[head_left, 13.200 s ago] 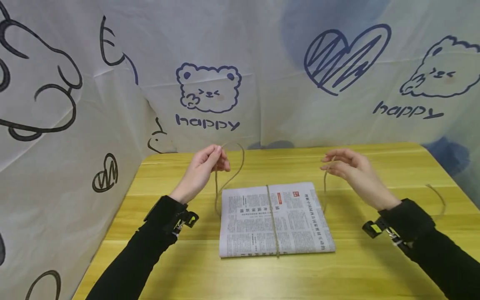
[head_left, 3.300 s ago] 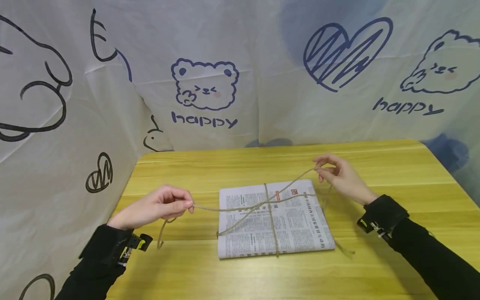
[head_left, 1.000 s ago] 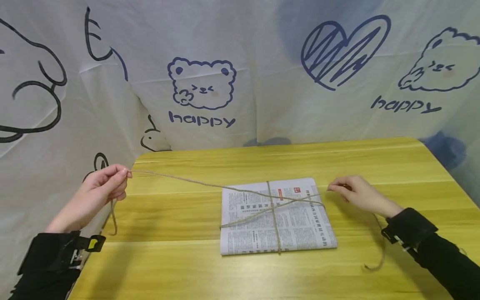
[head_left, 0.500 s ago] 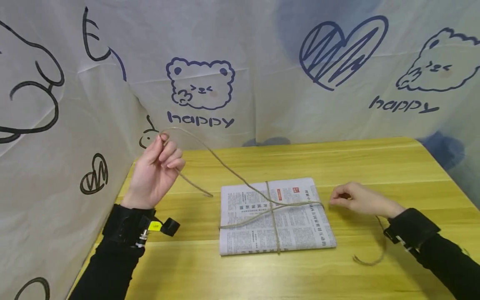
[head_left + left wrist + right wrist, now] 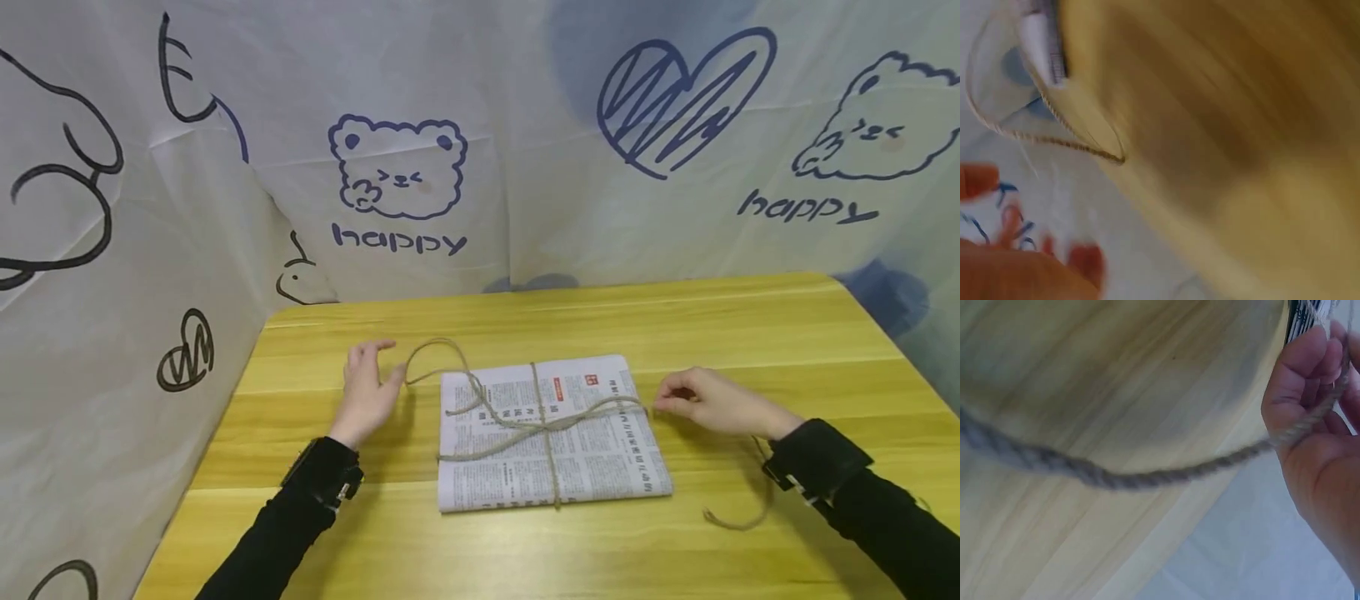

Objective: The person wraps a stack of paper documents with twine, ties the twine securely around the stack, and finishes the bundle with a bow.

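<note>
A folded newspaper (image 5: 495, 483) lies flat on the table, with brown twine (image 5: 543, 426) running across it both ways and crossing near its middle. My left hand (image 5: 367, 392), fingers spread and holding nothing, hovers left of the paper. Beside it a loose loop of twine curls over the paper's upper left corner; the left wrist view shows this twine (image 5: 1054, 139) apart from the blurred hand (image 5: 1029, 269). At the paper's right edge my right hand (image 5: 708, 402) pinches the twine between thumb and fingers. In the right wrist view the twine (image 5: 1147, 479) trails back from that hand (image 5: 1322, 444).
The wooden table (image 5: 600, 550) meets a white cloth backdrop (image 5: 540, 208) with drawings at its back and left. A loose twine end (image 5: 738, 525) lies on the table below the right wrist.
From pulling the twine out left, my left hand has swung back and let it drop onto the paper's upper left. The right hand has stayed by the right edge.
</note>
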The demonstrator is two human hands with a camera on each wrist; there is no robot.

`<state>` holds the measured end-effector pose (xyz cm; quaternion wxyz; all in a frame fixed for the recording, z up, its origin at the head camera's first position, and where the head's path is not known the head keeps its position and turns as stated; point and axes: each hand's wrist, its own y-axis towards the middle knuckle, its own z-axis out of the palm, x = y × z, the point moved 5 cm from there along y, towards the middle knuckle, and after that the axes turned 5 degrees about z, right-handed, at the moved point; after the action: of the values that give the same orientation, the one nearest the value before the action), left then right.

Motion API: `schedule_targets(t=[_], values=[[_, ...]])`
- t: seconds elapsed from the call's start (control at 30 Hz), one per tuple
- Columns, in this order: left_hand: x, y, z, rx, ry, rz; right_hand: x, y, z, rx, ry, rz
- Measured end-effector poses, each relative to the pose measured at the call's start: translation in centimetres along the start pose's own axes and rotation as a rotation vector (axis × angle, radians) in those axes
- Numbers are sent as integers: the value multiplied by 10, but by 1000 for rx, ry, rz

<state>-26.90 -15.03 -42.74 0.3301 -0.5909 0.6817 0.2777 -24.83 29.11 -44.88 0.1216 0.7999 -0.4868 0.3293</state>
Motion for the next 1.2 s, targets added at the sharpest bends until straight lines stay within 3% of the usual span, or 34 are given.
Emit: schedule_targets(t=[0.07,0.17,0.27,0.37,0.53,0.63,0.73,0.97,1.07,1.2], values=[[-6,-3,9,9,141,157,2,1,0,-5,15,-7],[-22,-5,29,88,366,394,4,2,0,1,33,-30],[-33,-4,50,146,643,574,6,2,1,18,-10,-40],[-36,-3,65,165,860,663,16,4,4,-8,-104,-34],[-36,0,71,120,1003,731,50,15,16,-134,-265,-105],[-35,0,71,106,999,741,72,25,33,-138,-307,-205],[-36,-2,68,107,925,729,86,33,50,-88,-335,-254],[-43,-11,49,178,611,666,92,46,64,-89,-393,-267],[-43,-16,41,208,557,635,91,48,64,-91,-390,-270],[-44,-19,33,172,529,597,87,50,62,-82,-318,-222]])
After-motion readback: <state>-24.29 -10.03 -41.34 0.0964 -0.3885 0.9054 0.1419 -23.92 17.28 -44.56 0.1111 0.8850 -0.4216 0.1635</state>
